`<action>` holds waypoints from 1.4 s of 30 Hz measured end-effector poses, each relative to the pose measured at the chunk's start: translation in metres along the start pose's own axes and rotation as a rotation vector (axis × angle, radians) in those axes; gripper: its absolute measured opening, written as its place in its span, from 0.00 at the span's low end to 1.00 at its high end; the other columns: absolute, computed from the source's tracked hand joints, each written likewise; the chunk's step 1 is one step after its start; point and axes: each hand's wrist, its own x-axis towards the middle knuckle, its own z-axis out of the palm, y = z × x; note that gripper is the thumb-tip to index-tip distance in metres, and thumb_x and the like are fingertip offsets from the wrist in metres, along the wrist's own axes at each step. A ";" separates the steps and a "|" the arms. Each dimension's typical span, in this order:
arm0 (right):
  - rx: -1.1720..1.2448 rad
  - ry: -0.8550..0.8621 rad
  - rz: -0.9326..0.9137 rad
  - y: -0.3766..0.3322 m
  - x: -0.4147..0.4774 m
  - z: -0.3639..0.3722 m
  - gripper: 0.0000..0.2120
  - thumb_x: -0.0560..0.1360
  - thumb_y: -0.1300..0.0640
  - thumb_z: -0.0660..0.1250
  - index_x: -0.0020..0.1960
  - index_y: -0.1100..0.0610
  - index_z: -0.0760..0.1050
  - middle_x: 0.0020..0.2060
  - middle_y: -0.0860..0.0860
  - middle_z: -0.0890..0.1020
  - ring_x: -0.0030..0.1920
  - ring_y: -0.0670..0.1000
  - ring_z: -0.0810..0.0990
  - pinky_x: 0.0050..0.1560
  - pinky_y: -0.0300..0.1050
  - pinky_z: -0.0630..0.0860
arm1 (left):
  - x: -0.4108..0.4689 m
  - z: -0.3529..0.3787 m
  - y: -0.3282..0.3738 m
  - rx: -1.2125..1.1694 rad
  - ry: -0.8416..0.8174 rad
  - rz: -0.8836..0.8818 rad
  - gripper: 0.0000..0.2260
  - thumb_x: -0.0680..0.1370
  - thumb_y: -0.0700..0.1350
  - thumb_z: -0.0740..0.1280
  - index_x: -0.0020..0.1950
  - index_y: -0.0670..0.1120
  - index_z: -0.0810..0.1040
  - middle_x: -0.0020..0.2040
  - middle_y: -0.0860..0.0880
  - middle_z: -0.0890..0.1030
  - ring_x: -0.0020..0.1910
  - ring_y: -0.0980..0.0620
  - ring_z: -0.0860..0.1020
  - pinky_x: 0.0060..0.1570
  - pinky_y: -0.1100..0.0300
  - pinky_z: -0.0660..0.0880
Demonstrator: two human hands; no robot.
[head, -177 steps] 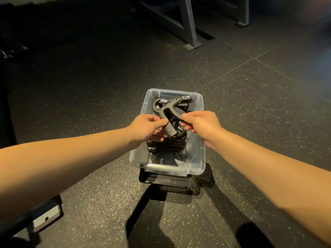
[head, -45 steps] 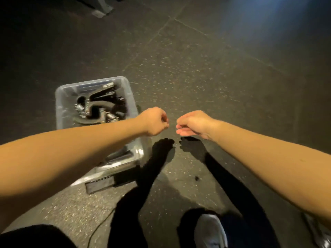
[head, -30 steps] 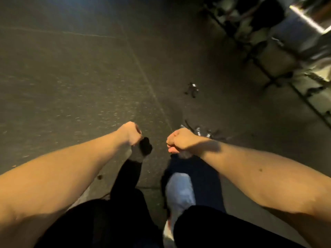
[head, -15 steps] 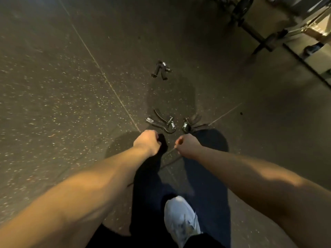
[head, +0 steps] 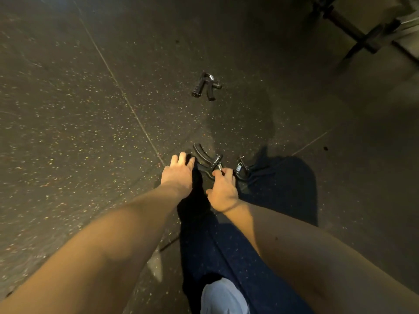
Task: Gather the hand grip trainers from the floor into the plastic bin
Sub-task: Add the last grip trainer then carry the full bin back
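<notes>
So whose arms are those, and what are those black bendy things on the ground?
The camera sits on a person's head, looking down, so the arms are that person's own. The black things are hand grip trainers, squeezy handles with a spring. Three lie on the speckled floor: a far trainer, a near trainer and a shadowed trainer. The right hand curls its fingers onto the near trainer's spring end; the left hand reaches open beside its handle. The pale thing below is a shoe.

Matt black plastic grip trainers [head: 199, 86] with shiny metal springs [head: 238, 167] on a matt speckled floor [head: 68, 114].
</notes>
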 end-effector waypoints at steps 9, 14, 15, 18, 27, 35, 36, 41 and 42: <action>0.247 -0.012 0.280 -0.021 -0.026 0.016 0.19 0.72 0.60 0.69 0.62 0.53 0.75 0.66 0.59 0.69 0.67 0.61 0.66 0.72 0.49 0.62 | -0.016 -0.006 -0.016 0.226 0.056 0.170 0.19 0.79 0.51 0.67 0.68 0.48 0.74 0.64 0.49 0.75 0.67 0.47 0.68 0.64 0.55 0.65; 0.520 -0.027 0.370 -0.045 -0.039 0.023 0.16 0.70 0.52 0.75 0.57 0.52 0.78 0.58 0.55 0.80 0.58 0.57 0.79 0.62 0.48 0.75 | -0.061 -0.004 -0.054 0.279 0.051 0.318 0.18 0.81 0.58 0.61 0.63 0.50 0.79 0.63 0.49 0.75 0.65 0.47 0.70 0.63 0.53 0.62; 0.620 -0.035 0.381 -0.053 -0.045 0.024 0.16 0.71 0.52 0.76 0.56 0.53 0.77 0.54 0.54 0.81 0.53 0.56 0.81 0.58 0.48 0.78 | -0.072 -0.008 -0.066 0.260 0.060 0.311 0.18 0.81 0.59 0.60 0.62 0.50 0.79 0.63 0.50 0.75 0.65 0.48 0.70 0.62 0.54 0.62; 0.770 -0.024 0.348 -0.084 -0.067 0.025 0.13 0.72 0.55 0.76 0.53 0.53 0.75 0.47 0.56 0.84 0.45 0.53 0.85 0.50 0.48 0.82 | -0.111 -0.025 -0.116 0.243 0.108 0.274 0.17 0.81 0.59 0.59 0.61 0.51 0.78 0.61 0.50 0.75 0.64 0.49 0.70 0.60 0.54 0.63; 1.025 -0.336 0.222 -0.281 -0.173 -0.015 0.17 0.79 0.63 0.69 0.65 0.60 0.69 0.41 0.60 0.82 0.43 0.57 0.86 0.35 0.42 0.83 | -0.266 -0.100 -0.289 0.184 0.300 0.102 0.18 0.80 0.61 0.58 0.61 0.53 0.78 0.58 0.52 0.75 0.61 0.49 0.71 0.55 0.54 0.65; 0.919 -0.351 0.042 -0.443 -0.253 0.006 0.09 0.79 0.65 0.67 0.59 0.60 0.78 0.39 0.55 0.83 0.34 0.51 0.84 0.39 0.41 0.81 | -0.401 -0.118 -0.400 0.097 0.430 -0.147 0.19 0.79 0.64 0.57 0.52 0.52 0.81 0.50 0.51 0.78 0.55 0.48 0.76 0.52 0.53 0.67; 0.919 -0.376 0.022 -0.456 -0.260 0.017 0.09 0.79 0.65 0.66 0.58 0.61 0.78 0.41 0.56 0.83 0.33 0.51 0.84 0.37 0.41 0.79 | -0.414 -0.115 -0.411 0.073 0.428 -0.191 0.19 0.79 0.63 0.58 0.50 0.52 0.80 0.49 0.51 0.78 0.54 0.48 0.77 0.51 0.53 0.67; 0.787 -0.468 -0.202 -0.512 -0.291 0.052 0.09 0.78 0.64 0.67 0.57 0.65 0.78 0.42 0.61 0.85 0.27 0.49 0.80 0.23 0.36 0.72 | -0.477 -0.093 -0.451 -0.217 0.433 -0.393 0.15 0.78 0.63 0.60 0.39 0.53 0.70 0.44 0.51 0.74 0.45 0.46 0.78 0.39 0.56 0.70; 0.764 -0.499 -0.262 -0.524 -0.298 0.056 0.09 0.77 0.64 0.69 0.57 0.64 0.78 0.43 0.62 0.85 0.26 0.48 0.80 0.22 0.35 0.71 | -0.491 -0.088 -0.457 -0.260 0.437 -0.439 0.15 0.77 0.63 0.61 0.38 0.54 0.69 0.43 0.51 0.73 0.44 0.46 0.78 0.38 0.55 0.73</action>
